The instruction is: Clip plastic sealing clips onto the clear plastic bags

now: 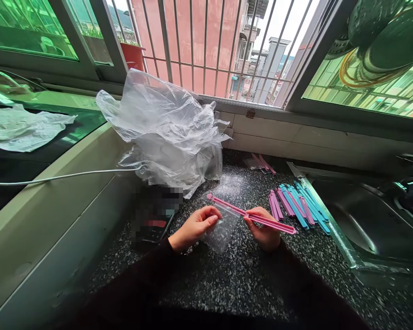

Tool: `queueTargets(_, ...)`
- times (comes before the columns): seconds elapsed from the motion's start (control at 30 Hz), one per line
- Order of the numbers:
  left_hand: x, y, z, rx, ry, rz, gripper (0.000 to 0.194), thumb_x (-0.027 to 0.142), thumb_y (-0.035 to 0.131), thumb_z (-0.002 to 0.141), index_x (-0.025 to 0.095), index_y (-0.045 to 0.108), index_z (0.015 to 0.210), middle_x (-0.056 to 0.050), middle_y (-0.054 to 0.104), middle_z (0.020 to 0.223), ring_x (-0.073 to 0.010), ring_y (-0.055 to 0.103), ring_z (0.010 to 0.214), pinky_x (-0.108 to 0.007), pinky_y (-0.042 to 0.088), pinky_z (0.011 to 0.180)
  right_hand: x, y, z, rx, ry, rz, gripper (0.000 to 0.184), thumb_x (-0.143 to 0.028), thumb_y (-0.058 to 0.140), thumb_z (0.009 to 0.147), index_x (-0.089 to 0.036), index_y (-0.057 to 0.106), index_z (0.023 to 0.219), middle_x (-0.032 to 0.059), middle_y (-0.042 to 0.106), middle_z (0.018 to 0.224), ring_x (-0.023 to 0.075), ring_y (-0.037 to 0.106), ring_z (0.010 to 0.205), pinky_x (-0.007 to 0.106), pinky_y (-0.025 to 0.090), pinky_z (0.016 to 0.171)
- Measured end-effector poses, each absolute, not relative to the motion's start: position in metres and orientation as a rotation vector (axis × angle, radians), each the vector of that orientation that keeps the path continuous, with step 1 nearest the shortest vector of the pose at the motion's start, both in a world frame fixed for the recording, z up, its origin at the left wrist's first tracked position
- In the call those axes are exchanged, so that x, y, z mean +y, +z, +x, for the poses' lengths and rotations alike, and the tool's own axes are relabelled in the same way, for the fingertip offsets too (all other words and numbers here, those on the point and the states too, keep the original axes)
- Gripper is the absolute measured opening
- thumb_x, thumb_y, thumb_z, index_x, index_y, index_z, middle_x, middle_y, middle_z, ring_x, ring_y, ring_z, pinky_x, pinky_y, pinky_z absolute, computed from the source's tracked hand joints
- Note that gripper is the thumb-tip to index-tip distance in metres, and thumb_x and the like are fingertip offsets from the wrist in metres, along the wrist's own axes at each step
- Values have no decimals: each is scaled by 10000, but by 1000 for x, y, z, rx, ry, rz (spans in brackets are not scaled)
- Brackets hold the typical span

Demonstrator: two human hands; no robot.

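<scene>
L hand (195,226) pinching clear plastic bag (223,234), R hand (266,237) curled rnd pink sealing clip (265,220), in from countertop (241,284) edge nr sink (356,211).

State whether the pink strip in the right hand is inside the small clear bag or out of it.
Out: the pink strip crosses the top of the clear bag, and both its ends jut past the sides.

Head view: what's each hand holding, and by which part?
Right hand: long pink plastic strip, gripped around its middle. Left hand: small clear plastic bag, apparently pinched at its upper-left edge.
</scene>
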State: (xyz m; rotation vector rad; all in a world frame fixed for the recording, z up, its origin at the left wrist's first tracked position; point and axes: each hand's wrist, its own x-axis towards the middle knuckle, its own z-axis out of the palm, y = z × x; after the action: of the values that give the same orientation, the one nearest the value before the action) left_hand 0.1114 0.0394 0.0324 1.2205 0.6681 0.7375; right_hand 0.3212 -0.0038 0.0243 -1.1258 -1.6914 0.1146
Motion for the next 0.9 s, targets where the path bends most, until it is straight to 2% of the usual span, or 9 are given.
queueTargets(0.13,40,28,111,682,700,1184,389,481,626,674,111,600,791,63,364,519,-59,286,477,-212,194,471,-10,27,314,-1706,151,-1086,65,-161,602,756,-192,593,813,25,609,694,143,582,632,273,496,574)
queueTargets(0.27,41,23,113,731,728,1109,433,515,664,619,98,603,713,63,367,499,-49,273,458,-213,176,455,-15,29,309,-1708,193,-1069,82,-149,610,747,-192,592,815,25,608,702,139,586,632,263,492,564)
queueTargets(0.4,41,21,118,742,801,911,401,476,719,569,113,593,684,77,346,469,-39,258,425,-211,176,443,-15,28,306,-1692,208,-1071,80,-144,617,742,-191,592,802,23,602,690,135,583,611,256,487,548)
queueTargets(0.53,41,22,120,744,893,750,385,406,777,505,107,607,679,41,450,532,-45,335,470,-199,228,470,-14,27,305,-1714,185,-1090,72,-148,614,744,-187,592,801,29,607,693,136,584,612,257,487,552)
queueTargets(0.73,42,18,119,765,923,738,329,380,756,550,121,587,663,69,380,494,-36,275,439,-199,176,438,-12,25,305,-1781,178,-1103,46,-174,588,770,-187,583,813,30,609,691,143,577,629,272,486,571)
queueTargets(0.9,41,18,119,787,924,749,320,366,751,547,124,574,658,66,405,505,-39,306,446,-196,197,440,-11,26,306,-1808,147,-1094,65,-169,570,780,-195,572,840,31,606,706,149,575,646,280,485,586)
